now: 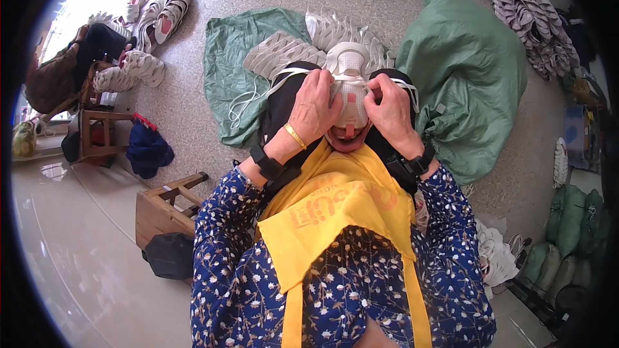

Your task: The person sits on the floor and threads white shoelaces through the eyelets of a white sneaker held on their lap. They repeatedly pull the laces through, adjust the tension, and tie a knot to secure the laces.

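A light beige shoe upper (351,108) with a pink tab lies between my knees, its padded tongue (348,59) pointing away from me. A white shoelace (350,80) crosses it just below the tongue. My left hand (313,108) is closed in a pinch on the lace at the upper's left edge. From there a loose lace end (284,74) runs out over my left knee and hangs in loops. At the opposite edge my right hand (390,109) pinches the lace too, with its other end trailing over my right knee. The lace inside both fingertips is mostly hidden.
Several white uppers (280,55) lie stacked beyond my knees on a green sheet (222,77). To the right stands a large green sack (464,64). Bundles of uppers (535,26) fill the far right; more (164,16) lie far left. A wooden stool (164,216) is nearer left.
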A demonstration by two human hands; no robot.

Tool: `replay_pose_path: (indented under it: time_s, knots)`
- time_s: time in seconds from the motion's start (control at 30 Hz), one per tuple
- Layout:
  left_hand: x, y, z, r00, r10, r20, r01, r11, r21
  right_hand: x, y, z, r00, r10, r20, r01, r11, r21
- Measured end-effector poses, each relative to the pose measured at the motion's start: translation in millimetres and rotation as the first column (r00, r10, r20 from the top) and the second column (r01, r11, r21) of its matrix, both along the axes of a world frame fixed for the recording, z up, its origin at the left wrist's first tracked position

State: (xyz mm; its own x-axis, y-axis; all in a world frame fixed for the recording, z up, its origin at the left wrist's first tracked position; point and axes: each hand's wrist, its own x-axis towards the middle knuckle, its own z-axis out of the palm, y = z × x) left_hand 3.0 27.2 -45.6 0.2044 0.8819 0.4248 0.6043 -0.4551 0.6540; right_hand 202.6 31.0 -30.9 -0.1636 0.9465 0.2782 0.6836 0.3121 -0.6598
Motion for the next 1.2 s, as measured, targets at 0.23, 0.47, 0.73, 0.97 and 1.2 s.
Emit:
replay_pose_path:
  time_s: [0.23,0.47,0.73,0.97,1.2]
  knots:
    - [10,2,2,0.97,0.015,-0.243,-0.009,1.0,0.023,3,-4,5,0.976,0.147,0.16,-0.175,0.968,0.182]
    - [14,-7,9,0.482,0.123,-0.868,0.018,0.989,0.15,1,4,11,0.84,0.205,0.502,-0.263,0.964,0.045]
    - [20,-2,-18,0.875,0.065,-0.48,-0.003,0.992,0.128,0,11,13,0.817,0.191,0.544,-0.363,0.903,0.229]
    - [16,-1,-15,0.961,0.068,-0.268,-0.054,0.997,0.059,-22,-10,33,0.896,0.39,0.212,-0.425,0.891,0.159]
    - [12,4,-17,0.953,0.029,-0.301,-0.013,0.998,0.057,-30,9,12,0.957,0.269,0.108,-0.274,0.961,0.033]
